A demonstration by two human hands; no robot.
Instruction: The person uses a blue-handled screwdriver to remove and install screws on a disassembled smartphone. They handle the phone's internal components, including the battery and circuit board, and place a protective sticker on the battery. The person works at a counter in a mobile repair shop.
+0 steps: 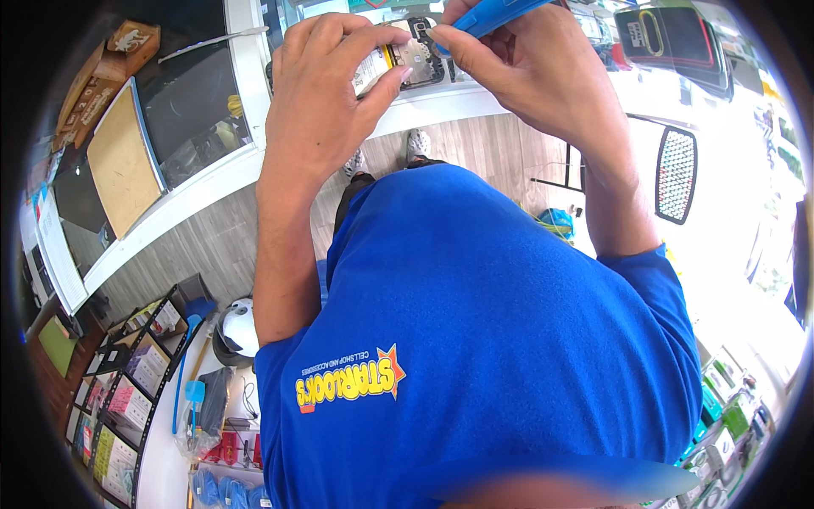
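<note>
An opened smartphone (415,61) lies on the counter at the top of the view, its battery (370,69) and inner metal plates exposed. My left hand (318,106) curls over the phone's left part and holds it, index fingertip and thumb tip on either side of the inner frame. My right hand (547,81) is closed around a thick blue-handled tool (496,13), which slants down toward the phone's right end, by the camera area. The tool's working tip is mostly hidden by my fingers, so I cannot tell its exact kind.
The counter's white front edge (466,103) runs below my hands. A dark tray-like case (674,47) sits at the right. At the left are a tan board (127,161) and a wooden holder (106,72). Behind me stand a shelf of boxes (127,399) and a white helmet (240,327).
</note>
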